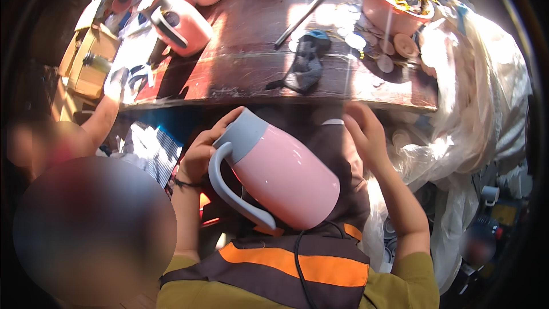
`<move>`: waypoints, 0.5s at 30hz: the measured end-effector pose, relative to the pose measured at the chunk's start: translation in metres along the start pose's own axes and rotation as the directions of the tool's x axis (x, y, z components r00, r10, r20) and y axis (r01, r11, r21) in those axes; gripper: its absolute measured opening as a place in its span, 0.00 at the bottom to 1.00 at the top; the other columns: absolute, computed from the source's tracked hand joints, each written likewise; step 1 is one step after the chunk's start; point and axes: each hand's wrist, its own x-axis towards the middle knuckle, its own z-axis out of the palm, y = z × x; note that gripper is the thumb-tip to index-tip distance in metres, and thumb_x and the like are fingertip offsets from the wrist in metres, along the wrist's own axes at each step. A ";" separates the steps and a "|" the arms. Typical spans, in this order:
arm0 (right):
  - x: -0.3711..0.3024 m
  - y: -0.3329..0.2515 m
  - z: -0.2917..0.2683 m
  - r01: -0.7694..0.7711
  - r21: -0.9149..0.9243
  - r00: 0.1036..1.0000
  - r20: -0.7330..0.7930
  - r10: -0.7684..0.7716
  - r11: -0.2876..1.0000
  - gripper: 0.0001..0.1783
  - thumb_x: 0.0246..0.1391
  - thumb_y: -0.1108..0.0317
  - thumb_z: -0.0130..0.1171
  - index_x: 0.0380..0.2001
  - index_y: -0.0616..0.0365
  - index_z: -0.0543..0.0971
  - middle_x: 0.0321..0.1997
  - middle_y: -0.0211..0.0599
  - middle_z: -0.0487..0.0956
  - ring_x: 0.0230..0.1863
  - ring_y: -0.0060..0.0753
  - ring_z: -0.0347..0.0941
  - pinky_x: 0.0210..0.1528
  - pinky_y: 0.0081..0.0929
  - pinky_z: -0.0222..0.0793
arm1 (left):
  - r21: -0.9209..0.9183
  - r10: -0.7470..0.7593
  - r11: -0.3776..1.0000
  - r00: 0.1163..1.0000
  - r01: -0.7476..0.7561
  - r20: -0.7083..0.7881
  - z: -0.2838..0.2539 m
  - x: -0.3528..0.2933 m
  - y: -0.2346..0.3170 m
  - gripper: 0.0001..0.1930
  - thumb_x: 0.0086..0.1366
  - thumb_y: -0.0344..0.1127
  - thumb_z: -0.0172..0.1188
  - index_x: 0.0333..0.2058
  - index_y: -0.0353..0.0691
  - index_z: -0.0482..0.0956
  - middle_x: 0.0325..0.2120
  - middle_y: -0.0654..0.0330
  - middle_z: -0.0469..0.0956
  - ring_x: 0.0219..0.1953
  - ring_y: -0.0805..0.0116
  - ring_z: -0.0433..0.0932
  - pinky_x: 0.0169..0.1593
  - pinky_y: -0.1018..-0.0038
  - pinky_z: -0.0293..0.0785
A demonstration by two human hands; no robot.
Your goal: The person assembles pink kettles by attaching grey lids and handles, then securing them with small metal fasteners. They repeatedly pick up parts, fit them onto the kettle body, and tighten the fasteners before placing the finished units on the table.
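Observation:
A pink thermos jug (291,174) with a grey collar and a grey handle lies tilted across my lap, its base toward the lower right. My left hand (200,149) grips it at the grey collar, the fingers curling behind the top. Free of the jug, my right hand (368,137) is raised by the table's front edge, its fingers stretched out with nothing seen in them. Close to those fingertips shows a small white rounded thing (333,121), whose kind I cannot make out. A dark grey glove (306,66) lies on the table beyond the jug.
Another pink jug (186,23) stands on the dark red table (246,74). A pink bucket (386,11) holds gold-coloured pieces, with several discs (355,40) nearby. A metal rod (314,6) lies behind. Clear plastic sheeting (457,126) hangs right. At left, another person's hand (116,83) reaches the table.

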 end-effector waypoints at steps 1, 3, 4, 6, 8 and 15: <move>0.030 0.000 0.014 0.167 -0.202 0.985 -0.015 -0.174 0.965 0.26 0.55 0.58 0.60 0.53 0.61 0.71 0.53 0.48 0.74 0.56 0.41 0.70 0.57 0.33 0.64 | -0.044 -0.015 0.999 1.000 0.016 0.015 -0.005 0.003 -0.003 0.30 0.46 0.46 0.59 0.41 0.23 0.79 0.67 0.46 0.50 0.65 0.54 0.58 0.65 0.66 0.54; 0.091 0.003 0.045 0.359 -0.464 0.916 0.009 -0.401 0.810 0.34 0.51 0.53 0.63 0.58 0.58 0.67 0.61 0.52 0.68 0.64 0.48 0.62 0.63 0.40 0.56 | -0.077 -0.043 0.996 0.999 0.042 -0.006 -0.007 0.005 -0.009 0.31 0.49 0.48 0.56 0.42 0.23 0.79 0.66 0.45 0.52 0.64 0.54 0.59 0.65 0.65 0.53; 0.116 0.004 0.057 0.384 -0.551 0.892 0.013 -0.452 0.741 0.37 0.49 0.51 0.63 0.59 0.57 0.66 0.64 0.51 0.65 0.66 0.50 0.59 0.65 0.42 0.53 | -0.109 -0.066 0.992 0.998 0.066 0.003 -0.014 0.005 -0.017 0.31 0.50 0.49 0.56 0.42 0.22 0.79 0.66 0.44 0.53 0.64 0.54 0.59 0.65 0.65 0.54; 0.149 0.033 0.073 0.329 -0.763 0.912 0.103 -0.398 0.556 0.34 0.49 0.51 0.63 0.57 0.56 0.69 0.64 0.46 0.65 0.66 0.44 0.60 0.64 0.42 0.56 | -0.198 -0.035 0.980 0.998 0.024 -0.052 -0.021 0.005 -0.033 0.31 0.58 0.54 0.50 0.37 0.23 0.80 0.59 0.44 0.63 0.60 0.58 0.64 0.63 0.67 0.58; 0.162 0.049 0.075 0.361 -0.731 0.884 0.069 -0.463 0.579 0.24 0.48 0.58 0.65 0.47 0.54 0.75 0.53 0.40 0.75 0.56 0.42 0.69 0.57 0.40 0.61 | -0.274 -0.126 0.960 0.969 0.065 -0.211 -0.024 0.008 -0.043 0.34 0.62 0.59 0.46 0.39 0.24 0.78 0.48 0.48 0.73 0.51 0.63 0.72 0.57 0.69 0.65; 0.154 -0.007 0.022 0.380 -0.835 0.517 -0.165 -0.840 0.398 0.12 0.48 0.68 0.65 0.38 0.53 0.77 0.37 0.35 0.79 0.43 0.40 0.74 0.49 0.36 0.63 | -0.234 -0.251 0.953 0.933 0.192 -0.259 -0.035 0.045 -0.049 0.35 0.68 0.60 0.40 0.44 0.25 0.74 0.40 0.49 0.77 0.39 0.67 0.77 0.48 0.73 0.72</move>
